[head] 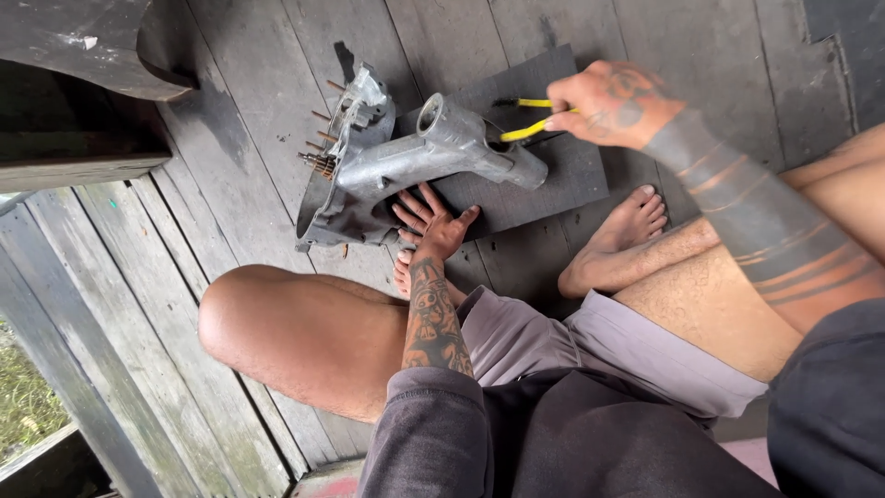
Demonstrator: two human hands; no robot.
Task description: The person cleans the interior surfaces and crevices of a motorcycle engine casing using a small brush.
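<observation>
Weathered grey floorboards (pixel 240 120) w/ a dark mat (pixel 572 175) on top. Grey metal engine casing (pixel 406 161) lies partly on the mat, partly on the boards, its tube end pointing right. Left hand (pixel 433 221) rests flat against casing's underside, fingers spread apart. Right hand (pixel 613 103) clamped round yellow-handled pliers (pixel 530 118), tip at the tube end. Bare feet (pixel 618 240) beside the mat.

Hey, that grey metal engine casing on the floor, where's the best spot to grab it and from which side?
Probably the long tubular arm of the engine casing, taken from above. It lies roughly level across the dark mat, and looks rounded and narrow enough for a hand to wrap. The wide end bristles with studs. The left hand steadies the near side; the right hand works yellow-handled pliers at the far end.
</observation>
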